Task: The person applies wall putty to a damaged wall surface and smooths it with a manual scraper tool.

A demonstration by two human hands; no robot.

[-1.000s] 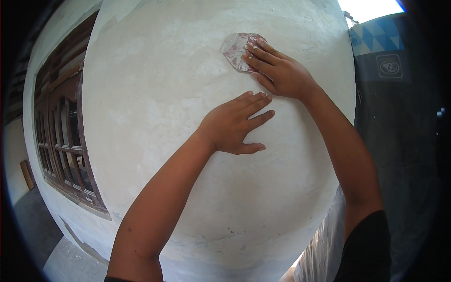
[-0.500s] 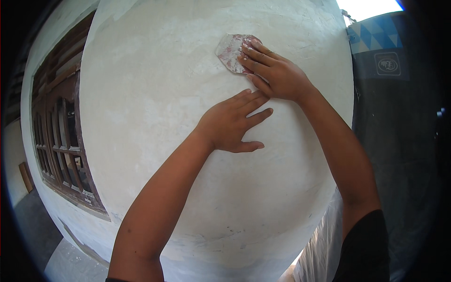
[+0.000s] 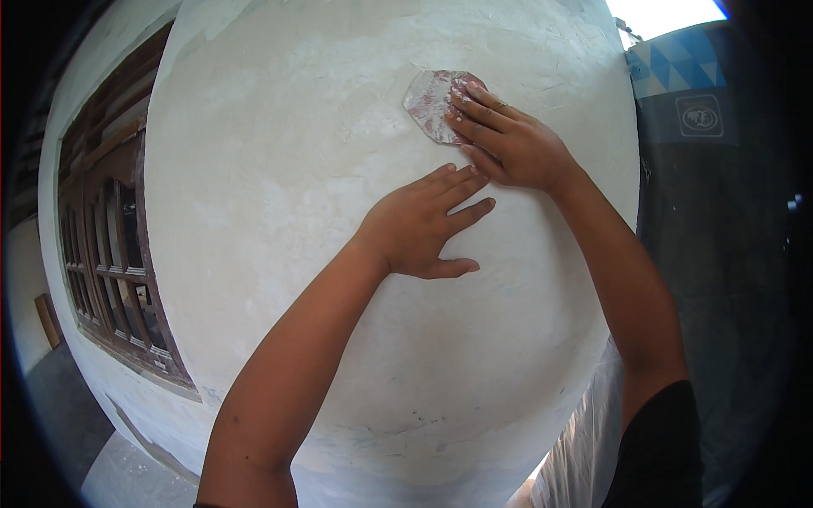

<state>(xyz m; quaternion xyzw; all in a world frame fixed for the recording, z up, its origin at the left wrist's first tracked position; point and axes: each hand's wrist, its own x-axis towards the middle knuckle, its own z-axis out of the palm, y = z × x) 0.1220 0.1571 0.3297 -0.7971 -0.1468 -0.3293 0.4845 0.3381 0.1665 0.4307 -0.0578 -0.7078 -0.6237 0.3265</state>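
My right hand (image 3: 512,140) holds a flat, angular, dull-red putty scraper (image 3: 434,103) smeared with white putty. The fingers lie over its right part and the thumb is near its lower edge; the scraper lies against a pale plastered wall (image 3: 254,203). Just below and to the left, my left hand (image 3: 423,222) is open with its fingers spread over the wall and nothing in it. Its fingertips come close to the right hand; whether the two touch, I cannot tell. White smears show on the right fingers.
A dark brown wooden window (image 3: 114,237) with slats is set into the wall at the left. A dark sheet (image 3: 716,220) with a blue-and-white patterned top hangs at the right. Clear plastic sheeting (image 3: 580,432) hangs at the lower right, with more plastic (image 3: 127,474) at the lower left.
My right hand and the scraper have moved slightly right and down along the wall. The left hand has barely shifted.
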